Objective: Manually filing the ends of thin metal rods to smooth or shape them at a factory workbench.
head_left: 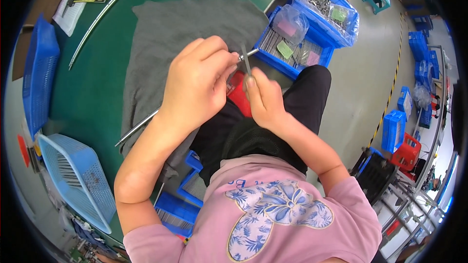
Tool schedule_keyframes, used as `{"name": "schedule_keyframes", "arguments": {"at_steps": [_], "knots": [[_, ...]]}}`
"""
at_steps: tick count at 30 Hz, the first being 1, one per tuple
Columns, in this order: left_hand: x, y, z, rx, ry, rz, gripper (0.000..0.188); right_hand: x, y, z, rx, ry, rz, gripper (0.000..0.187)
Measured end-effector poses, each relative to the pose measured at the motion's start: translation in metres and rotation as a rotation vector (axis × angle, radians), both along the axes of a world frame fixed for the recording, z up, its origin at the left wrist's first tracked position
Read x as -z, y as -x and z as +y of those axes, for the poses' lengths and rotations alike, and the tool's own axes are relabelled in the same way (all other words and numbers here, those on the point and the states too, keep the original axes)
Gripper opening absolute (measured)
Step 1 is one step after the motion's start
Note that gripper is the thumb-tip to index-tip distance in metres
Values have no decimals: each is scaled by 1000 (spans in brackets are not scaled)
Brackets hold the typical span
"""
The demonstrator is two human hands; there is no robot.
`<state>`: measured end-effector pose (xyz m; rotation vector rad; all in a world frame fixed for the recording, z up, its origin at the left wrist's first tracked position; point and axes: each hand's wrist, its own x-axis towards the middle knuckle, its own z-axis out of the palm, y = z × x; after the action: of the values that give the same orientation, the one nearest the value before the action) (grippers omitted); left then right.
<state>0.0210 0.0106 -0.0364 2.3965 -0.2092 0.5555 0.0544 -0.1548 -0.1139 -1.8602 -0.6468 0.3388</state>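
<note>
Clear plastic bag (pixel 325 5) of small metal parts with green label (pixel 338 14), filling far blue crate (pixel 352 31). In nearer blue tray (pixel 287 68): clear bag (pixel 291 22) holding pink tag (pixel 287 28), green tag (pixel 284 48) at middle, pink tag (pixel 312 58) toward right edge.

Green table top (pixel 97 87), grey cloth (pixel 161 48) on it, blue bins (pixel 297 51), light blue basket (pixel 78 175), pink shirt (pixel 273 214) with blue floral butterfly print, black trousers (pixel 243 136), silver rod (pixel 139 127)

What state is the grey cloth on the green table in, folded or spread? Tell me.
Spread. The grey cloth lies flat across the green table, its edges open, running under the left hand and the thin metal rod.
</note>
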Motion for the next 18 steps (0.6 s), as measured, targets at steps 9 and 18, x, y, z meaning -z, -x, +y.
{"name": "schedule_keyframes", "arguments": {"at_steps": [9,18], "knots": [[-3,-3,0,-4,5,-5,16,-3,-2,3,7,12,-7,15],[12,12,19,9,-4,57,9,18,8,27,31,57,-152,16]]}}
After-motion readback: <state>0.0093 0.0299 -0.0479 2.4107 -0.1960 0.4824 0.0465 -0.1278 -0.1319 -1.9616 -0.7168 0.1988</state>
